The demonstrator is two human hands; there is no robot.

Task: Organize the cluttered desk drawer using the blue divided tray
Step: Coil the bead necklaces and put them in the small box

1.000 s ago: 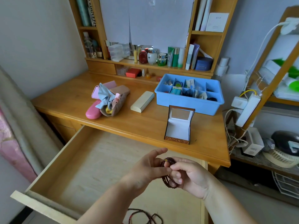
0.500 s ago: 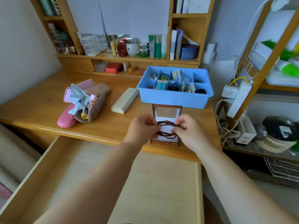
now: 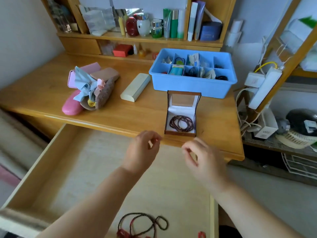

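Now that the beaded bracelet (image 3: 181, 123) lies coiled in the small jewellery box (image 3: 181, 114), both hands have let go of it and drawn back toward the open drawer (image 3: 72, 169). Half a second ago they were pinching the beads over the box; now nothing is held.

Left hand (image 3: 143, 152): fingers loosely curled, empty, above the drawer near the desk's front edge. Right hand (image 3: 204, 162): also loosely curled, empty, just in front of the box. Blurred, so finer finger detail is unclear.

Meaning for the task, as I judge it: one loose item is housed, and the hands are free for the next.

Containers:
- Jewellery box: lid upright, white lining, bracelet inside. It stands near the front edge of the desk (image 3: 145, 117), toward the right corner, just in front of the tray.
- Blue tray (image 3: 192, 85): at the back right of the desk, dividers making several compartments, most holding small things, including a blue packet, papers and dark bands. I cannot tell them all apart.
- Drawer: pulled out, mostly bare liner. A dark bead necklace (image 3: 142, 222) with red pieces lies at its near edge, not yet sorted.

Left of the tray lie a cream case (image 3: 135, 87) and a heap of pink cases and cloth (image 3: 89, 90).
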